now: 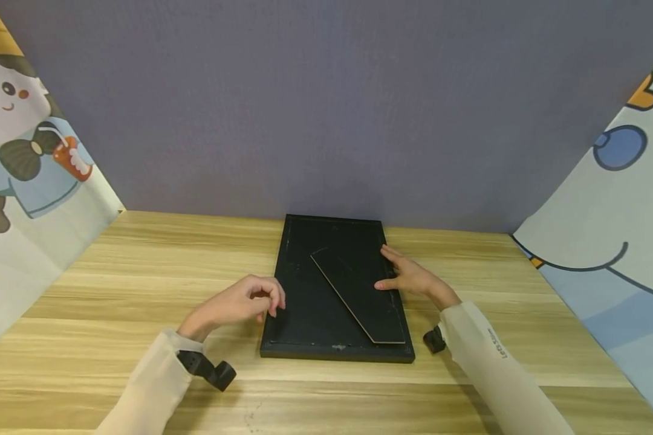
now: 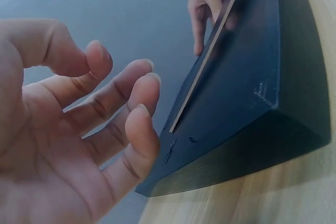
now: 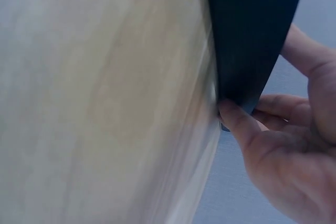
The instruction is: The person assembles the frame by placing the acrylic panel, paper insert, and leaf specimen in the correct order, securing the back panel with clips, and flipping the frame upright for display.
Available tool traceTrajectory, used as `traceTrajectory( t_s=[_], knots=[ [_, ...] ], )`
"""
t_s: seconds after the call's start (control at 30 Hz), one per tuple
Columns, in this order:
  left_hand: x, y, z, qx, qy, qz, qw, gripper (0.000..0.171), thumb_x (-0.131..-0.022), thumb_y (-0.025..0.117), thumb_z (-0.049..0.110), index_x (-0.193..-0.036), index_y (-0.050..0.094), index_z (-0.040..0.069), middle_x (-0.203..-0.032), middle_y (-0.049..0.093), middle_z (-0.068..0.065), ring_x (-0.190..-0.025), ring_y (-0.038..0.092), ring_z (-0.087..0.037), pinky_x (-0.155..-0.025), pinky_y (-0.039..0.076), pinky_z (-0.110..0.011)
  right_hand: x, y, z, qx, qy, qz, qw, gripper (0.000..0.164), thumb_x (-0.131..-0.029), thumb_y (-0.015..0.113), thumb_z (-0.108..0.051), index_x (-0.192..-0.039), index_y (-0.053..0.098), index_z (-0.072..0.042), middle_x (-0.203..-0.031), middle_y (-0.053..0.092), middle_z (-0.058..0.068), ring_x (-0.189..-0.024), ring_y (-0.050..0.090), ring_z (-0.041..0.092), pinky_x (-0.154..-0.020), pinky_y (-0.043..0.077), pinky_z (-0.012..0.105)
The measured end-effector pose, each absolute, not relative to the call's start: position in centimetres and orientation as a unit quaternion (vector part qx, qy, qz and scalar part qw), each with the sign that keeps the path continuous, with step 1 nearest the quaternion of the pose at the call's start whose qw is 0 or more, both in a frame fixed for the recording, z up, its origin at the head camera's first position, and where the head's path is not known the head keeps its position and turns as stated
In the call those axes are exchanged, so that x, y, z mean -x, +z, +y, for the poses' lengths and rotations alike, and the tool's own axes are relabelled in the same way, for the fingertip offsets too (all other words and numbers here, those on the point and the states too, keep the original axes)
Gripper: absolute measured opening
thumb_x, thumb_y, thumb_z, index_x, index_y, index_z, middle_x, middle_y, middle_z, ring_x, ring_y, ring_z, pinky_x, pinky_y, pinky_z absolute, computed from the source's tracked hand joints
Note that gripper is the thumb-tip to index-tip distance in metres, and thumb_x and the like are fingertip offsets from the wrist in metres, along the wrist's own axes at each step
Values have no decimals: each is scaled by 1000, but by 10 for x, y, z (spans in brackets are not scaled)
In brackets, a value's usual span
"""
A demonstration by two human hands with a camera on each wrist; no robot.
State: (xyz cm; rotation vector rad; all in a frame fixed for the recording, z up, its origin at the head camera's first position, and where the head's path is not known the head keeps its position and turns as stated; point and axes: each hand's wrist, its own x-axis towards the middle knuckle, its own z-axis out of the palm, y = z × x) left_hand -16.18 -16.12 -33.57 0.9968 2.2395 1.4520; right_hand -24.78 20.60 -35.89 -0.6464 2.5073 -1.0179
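Observation:
A black picture frame (image 1: pixel 305 320) lies on the table with its back upward. Its flat easel leg (image 1: pixel 359 296) runs diagonally across that back, the pale cut edge showing. At the frame's right side my right hand (image 1: pixel 410 275) holds the edge, thumb over the back. The right wrist view shows a fingertip low on the frame's side wall (image 3: pixel 247 40), with the thumb partly hidden behind it. Beside the left edge hovers my left hand (image 1: pixel 247 299), fingers loosely bent and nothing in them. The left wrist view shows the palm side of this hand next to the frame's corner (image 2: pixel 273 108).
The wood-grain table (image 1: pixel 158 266) extends to both sides of the frame. Behind it rises a grey-purple panel (image 1: pixel 326 121), close to the frame's far end. Cartoon-printed panels stand at the left (image 1: pixel 27 145) and right (image 1: pixel 588 205). Each wrist carries a small black camera.

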Motion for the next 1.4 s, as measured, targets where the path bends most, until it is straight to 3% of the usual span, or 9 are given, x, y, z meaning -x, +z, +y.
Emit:
traceTrajectory(
  t_s=[0.13, 0.37, 0.57, 0.67, 0.93, 1.2, 1.4],
  knots=[
    [162, -340, -160, -355, 501, 776, 144, 16, -81, 41, -6, -71, 53, -3, -96, 57, -17, -83, 56, -23, -54, 50, -28, 246, -361, 206, 237, -343, 894, 167, 90, -88, 68, -24, -148, 9, 11, -156, 1, 29, -140, 15, 50, -108, 30, 60],
    [164, -343, -160, -336, 506, 784, 125, 16, -78, 51, -11, -70, 54, 2, -97, 59, -19, -94, 55, -31, -64, 50, -27, 238, -358, 209, 254, -322, 897, 166, 89, -88, 69, -23, -146, 13, 14, -154, 7, 32, -134, 27, 53, -104, 36, 59],
    [165, -344, -159, -344, 497, 787, 124, 14, -85, 55, -7, -76, 64, -1, -98, 62, -18, -94, 57, -13, -71, 53, -27, 229, -359, 216, 265, -330, 891, 162, 87, -87, 69, -20, -145, 15, 16, -153, 8, 34, -135, 26, 52, -104, 36, 58],
    [165, -346, -157, -351, 495, 786, 123, 18, -84, 51, -8, -73, 63, 0, -96, 62, -15, -93, 56, -13, -77, 51, -27, 225, -361, 218, 269, -341, 887, 159, 85, -88, 68, -18, -144, 15, 17, -153, 9, 35, -135, 25, 52, -104, 35, 59],
    [164, -352, -152, -358, 488, 787, 123, 19, -75, 41, -8, -63, 47, 5, -91, 58, -13, -89, 53, -21, -69, 43, -29, 217, -364, 224, 269, -390, 865, 169, 84, -89, 67, -12, -144, 12, 17, -153, 4, 35, -136, 19, 54, -106, 31, 59],
    [161, -355, -150, -366, 471, 792, 127, 21, -73, 40, -11, -59, 44, 5, -79, 48, -2, -77, 46, -11, -64, 38, -25, 215, -362, 225, 268, -398, 861, 169, 84, -90, 66, -15, -147, 11, 13, -154, 5, 32, -138, 19, 51, -107, 32, 57],
    [159, -352, -144, -378, 460, 792, 134, 29, -79, 37, -13, -54, 45, 1, -74, 43, 2, -67, 41, -6, -61, 38, -21, 216, -362, 226, 261, -407, 858, 175, 85, -89, 66, -12, -147, 10, 13, -155, 4, 32, -138, 18, 51, -107, 31, 57]
  ],
)
